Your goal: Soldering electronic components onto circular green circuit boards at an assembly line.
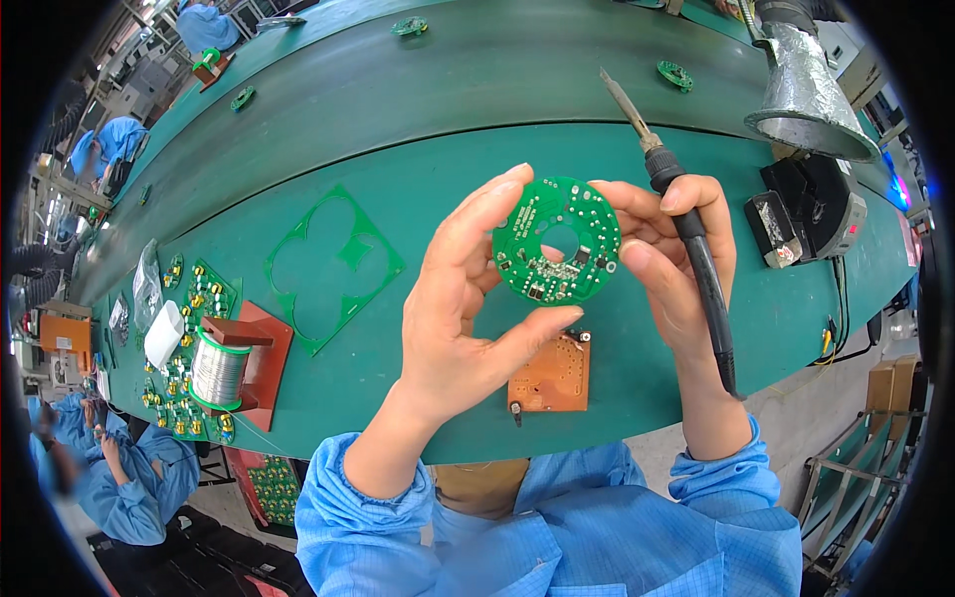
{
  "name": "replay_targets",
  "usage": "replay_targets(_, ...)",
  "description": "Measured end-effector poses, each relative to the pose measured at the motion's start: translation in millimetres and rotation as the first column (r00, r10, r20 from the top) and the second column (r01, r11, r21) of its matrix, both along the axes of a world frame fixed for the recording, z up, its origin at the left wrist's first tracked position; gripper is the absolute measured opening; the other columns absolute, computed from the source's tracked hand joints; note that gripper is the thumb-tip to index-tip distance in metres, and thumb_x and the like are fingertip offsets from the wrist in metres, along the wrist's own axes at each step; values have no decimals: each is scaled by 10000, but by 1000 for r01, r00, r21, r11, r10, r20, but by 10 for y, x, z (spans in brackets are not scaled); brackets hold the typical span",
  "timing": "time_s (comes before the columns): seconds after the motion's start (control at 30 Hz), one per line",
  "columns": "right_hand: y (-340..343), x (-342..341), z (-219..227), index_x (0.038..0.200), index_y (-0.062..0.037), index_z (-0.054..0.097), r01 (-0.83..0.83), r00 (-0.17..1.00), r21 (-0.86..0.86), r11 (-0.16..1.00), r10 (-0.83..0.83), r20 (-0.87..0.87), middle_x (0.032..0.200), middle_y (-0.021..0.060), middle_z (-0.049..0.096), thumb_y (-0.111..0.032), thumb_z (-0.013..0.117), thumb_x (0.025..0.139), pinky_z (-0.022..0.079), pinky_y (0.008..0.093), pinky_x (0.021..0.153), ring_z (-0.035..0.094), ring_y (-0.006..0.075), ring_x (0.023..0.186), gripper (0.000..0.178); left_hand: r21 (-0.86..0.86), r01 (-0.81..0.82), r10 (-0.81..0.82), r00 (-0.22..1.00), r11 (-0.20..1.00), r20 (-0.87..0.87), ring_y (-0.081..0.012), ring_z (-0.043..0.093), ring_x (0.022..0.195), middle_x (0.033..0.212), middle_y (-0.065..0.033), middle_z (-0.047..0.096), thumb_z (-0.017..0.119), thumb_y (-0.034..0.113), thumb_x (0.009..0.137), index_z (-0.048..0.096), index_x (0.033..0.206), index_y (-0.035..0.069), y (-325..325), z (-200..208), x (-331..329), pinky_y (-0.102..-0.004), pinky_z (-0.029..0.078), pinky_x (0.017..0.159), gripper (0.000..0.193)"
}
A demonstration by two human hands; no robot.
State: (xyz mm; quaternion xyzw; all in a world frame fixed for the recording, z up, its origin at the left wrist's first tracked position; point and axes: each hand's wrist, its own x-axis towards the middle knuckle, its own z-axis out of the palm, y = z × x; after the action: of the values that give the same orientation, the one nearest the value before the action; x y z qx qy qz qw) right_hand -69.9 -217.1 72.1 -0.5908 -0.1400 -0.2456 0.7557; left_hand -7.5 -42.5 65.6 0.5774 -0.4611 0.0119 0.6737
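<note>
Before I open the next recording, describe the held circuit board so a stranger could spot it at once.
Start at the green table; above it, look between the left hand and the right hand, which also holds a soldering iron. There sits a round green circuit board with a hole in its middle. Unlike the round boards lying farther off, this one is held up in fingers.

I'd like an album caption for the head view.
The left hand and right hand hold up a round circuit board; the right also grips a soldering iron.
</note>
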Motion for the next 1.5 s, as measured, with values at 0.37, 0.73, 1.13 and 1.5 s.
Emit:
replay_targets(0.37, 2, -12, -7, 1039, -47, 394, 3, 1000, 1, 1000, -3, 7, 1157, 262, 552, 57, 565, 842, 508, 333, 849, 618, 244, 978, 281, 4, 0, 0, 1000, 1000, -12, -289, 447, 1212, 1389, -269, 299, 759, -59, 658, 227, 1381, 19, -8, 1, -7, -369, 484, 934, 901)
replay_targets(0.73, -17, -4, -36, 1044, -44, 403, 5, 1000, -8, 1000, -5, 6, 1153, 247, 564, 52, 569, 842, 506, 326, 850, 619, 235, 977, 279, -20, 14, -16, 998, 1000, -57, -297, 423, 1233, 1392, -263, 297, 747, -73, 659, 225, 1385, 24, -24, -14, -13, -381, 462, 960, 900)
replay_targets(1.13, 11, -1, -21, 1047, -42, 406, -3, 1000, 28, 1000, 3, 7, 1148, 244, 566, 51, 567, 844, 508, 331, 858, 620, 239, 981, 275, -84, 53, -62, 992, 995, -108, -268, 412, 1249, 1404, -183, 316, 741, -63, 685, 267, 1348, -11, -26, -31, -8, -375, 440, 985, 817)
replay_targets(1.5, -8, -11, -49, 1051, -35, 412, 24, 999, -8, 1000, -24, -24, 1147, 244, 570, 30, 573, 849, 503, 312, 864, 618, 214, 983, 266, -48, 53, -57, 995, 997, -78, -307, 405, 1252, 1389, -279, 297, 771, -23, 665, 215, 1387, 12, -9, -24, 8, -383, 450, 974, 912)
